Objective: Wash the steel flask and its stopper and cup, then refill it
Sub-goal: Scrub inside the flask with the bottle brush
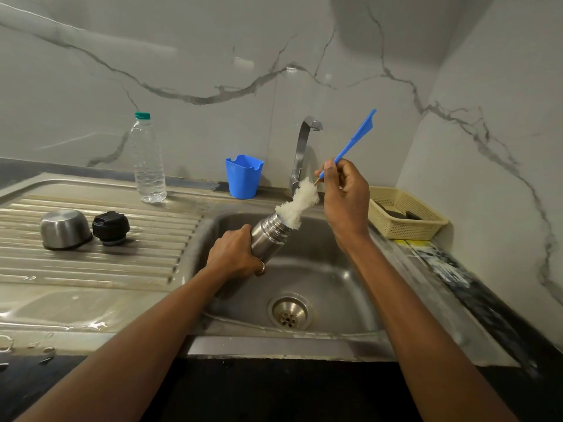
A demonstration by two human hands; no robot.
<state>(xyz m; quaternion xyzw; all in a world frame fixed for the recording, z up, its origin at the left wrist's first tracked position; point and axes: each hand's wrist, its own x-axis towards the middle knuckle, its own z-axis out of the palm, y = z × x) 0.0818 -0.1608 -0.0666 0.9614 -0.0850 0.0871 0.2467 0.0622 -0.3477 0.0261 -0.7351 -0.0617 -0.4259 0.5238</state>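
Bottle brush at the flask mouth, over the sink.
Left hand (236, 254) grips the tilted cylindrical steel flask (269, 237); right hand (345, 199) pinches the blue-handled white bristle brush (297, 204), whose bristles could flick water or slip out.

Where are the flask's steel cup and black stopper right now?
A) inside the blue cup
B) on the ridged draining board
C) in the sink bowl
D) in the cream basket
B: the steel cup sits upside down beside the black stopper on the ridged draining board, left of the sink bowl.
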